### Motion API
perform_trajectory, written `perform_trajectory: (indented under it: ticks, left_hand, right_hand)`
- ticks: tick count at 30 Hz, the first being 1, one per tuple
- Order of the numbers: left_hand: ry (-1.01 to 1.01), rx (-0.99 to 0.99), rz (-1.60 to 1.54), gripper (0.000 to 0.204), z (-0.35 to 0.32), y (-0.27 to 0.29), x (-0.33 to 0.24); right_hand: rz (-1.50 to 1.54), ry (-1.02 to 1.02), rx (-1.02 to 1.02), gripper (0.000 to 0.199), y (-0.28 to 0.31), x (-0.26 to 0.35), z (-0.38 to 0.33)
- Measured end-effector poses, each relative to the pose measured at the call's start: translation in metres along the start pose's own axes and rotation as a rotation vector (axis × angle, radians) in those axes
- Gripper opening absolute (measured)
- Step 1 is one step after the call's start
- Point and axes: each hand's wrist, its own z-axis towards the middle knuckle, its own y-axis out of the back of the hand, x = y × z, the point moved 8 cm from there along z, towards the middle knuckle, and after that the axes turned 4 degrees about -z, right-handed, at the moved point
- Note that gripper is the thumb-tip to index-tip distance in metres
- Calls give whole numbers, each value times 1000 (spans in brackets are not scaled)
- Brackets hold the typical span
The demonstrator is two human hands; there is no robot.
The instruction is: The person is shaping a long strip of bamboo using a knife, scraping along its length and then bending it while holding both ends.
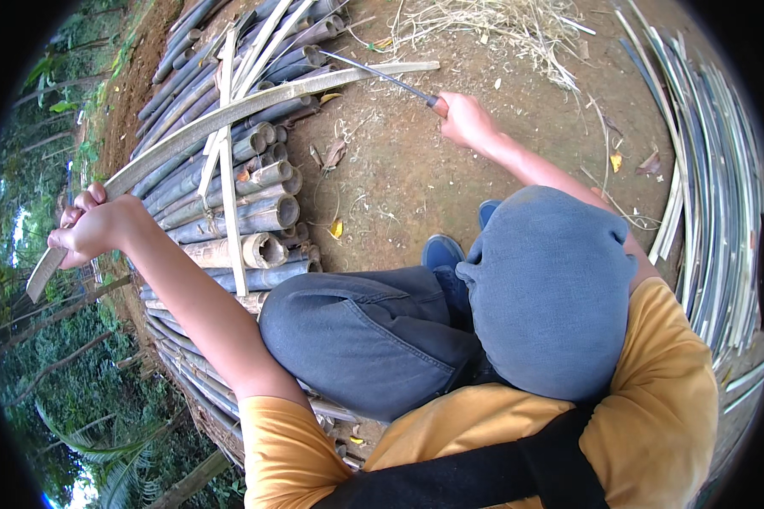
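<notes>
- Bamboo strip [272, 96]: slants from left of frame to upper centre, across dark bamboo poles [267, 214].
- Left hand [89, 225]: clenched round strip's lower end.
- Right hand [467, 120]: grasping knife [395, 82], upper centre; blade-strip contact unclear.

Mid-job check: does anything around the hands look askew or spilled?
Two things: pale strips lie crosswise over the bamboo poles, askew against their rows, and shavings lie in a messy tangle on the ground. The left hand holds a long strip, the right hand a knife.
</notes>
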Motion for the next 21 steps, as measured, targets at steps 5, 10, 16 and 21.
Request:
perform_trajectory:
  ticks: [5, 10, 16, 21]
  left_hand:
    - [-7, -33, 40, 23, 18, 23, 10]
    - [12, -13, -18, 26, 17, 18, 15]
    - [13, 6, 9, 28, 17, 19, 9]
    - [-3, -2, -5, 18, 5, 5, 7]
  right_hand:
    - [-93, 58, 6, 10, 17, 47, -14]
    - [-56, -42, 57, 10, 14, 21, 4]
    - [-111, 56, 56, 8, 15, 47, -3]
    - [-114, -103, 34, 16, 11, -15, 34]
